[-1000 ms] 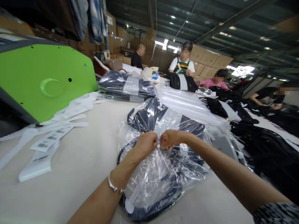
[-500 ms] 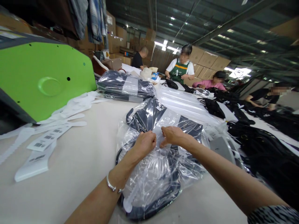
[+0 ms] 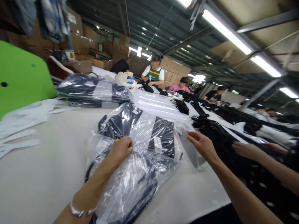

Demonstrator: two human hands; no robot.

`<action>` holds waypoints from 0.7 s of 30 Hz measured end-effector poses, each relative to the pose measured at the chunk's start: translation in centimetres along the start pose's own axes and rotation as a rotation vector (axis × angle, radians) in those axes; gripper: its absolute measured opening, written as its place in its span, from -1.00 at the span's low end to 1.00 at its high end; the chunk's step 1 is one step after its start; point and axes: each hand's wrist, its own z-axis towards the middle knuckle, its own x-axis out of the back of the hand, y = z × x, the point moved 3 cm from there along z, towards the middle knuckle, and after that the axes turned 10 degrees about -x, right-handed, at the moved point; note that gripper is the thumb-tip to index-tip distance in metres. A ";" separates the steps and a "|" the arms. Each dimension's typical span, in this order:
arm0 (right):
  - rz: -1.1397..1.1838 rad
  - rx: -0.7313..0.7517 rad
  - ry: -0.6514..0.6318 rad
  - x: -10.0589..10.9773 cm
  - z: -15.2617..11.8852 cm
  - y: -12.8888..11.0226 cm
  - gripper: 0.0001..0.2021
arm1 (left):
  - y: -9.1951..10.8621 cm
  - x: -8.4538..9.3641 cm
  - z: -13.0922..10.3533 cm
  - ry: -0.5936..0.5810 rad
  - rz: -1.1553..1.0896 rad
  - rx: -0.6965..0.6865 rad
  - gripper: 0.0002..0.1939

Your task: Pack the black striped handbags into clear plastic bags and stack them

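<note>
A clear plastic bag (image 3: pixel 130 180) lies on the table before me, with a dark folded bag (image 3: pixel 121 119) inside it, a light grey band across it and a dark strap below. My left hand (image 3: pixel 122 147) is closed on the gathered plastic at the middle of the package. Off to the right, my right hand (image 3: pixel 202 144) has its fingers stretched out over a grey flat piece (image 3: pixel 192 154) beside the package. Whether the fingertips touch that piece I cannot tell.
Bagged dark goods (image 3: pixel 93 90) are stacked behind the package. A green machine panel (image 3: pixel 23 74) and white paper strips (image 3: pixel 25 119) are at left. Black items (image 3: pixel 233 161) heap at right, where another person's hand (image 3: pixel 249 151) reaches in. Several people work further back.
My right hand has left the package and moved right to the grey piece. The left hand stays on the plastic. The view has turned right, and another person's hand now shows.
</note>
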 end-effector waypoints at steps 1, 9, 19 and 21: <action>-0.025 -0.089 0.064 2.2 -0.2 2.6 -0.61 | -0.2 -0.2 0.1 -0.001 -0.004 -0.002 -0.87; 0.385 -0.563 -0.169 5.5 -2.1 14.1 -0.56 | -1.2 -0.7 0.4 -0.009 -0.042 -0.001 -0.88; 0.623 -0.520 -0.054 4.0 -1.9 12.5 -0.67 | -0.5 -0.4 0.1 -0.028 -0.027 0.015 -0.84; 0.668 -0.501 -0.003 5.0 -3.0 12.4 -0.69 | -0.6 -0.5 0.1 -0.041 -0.010 0.011 -0.84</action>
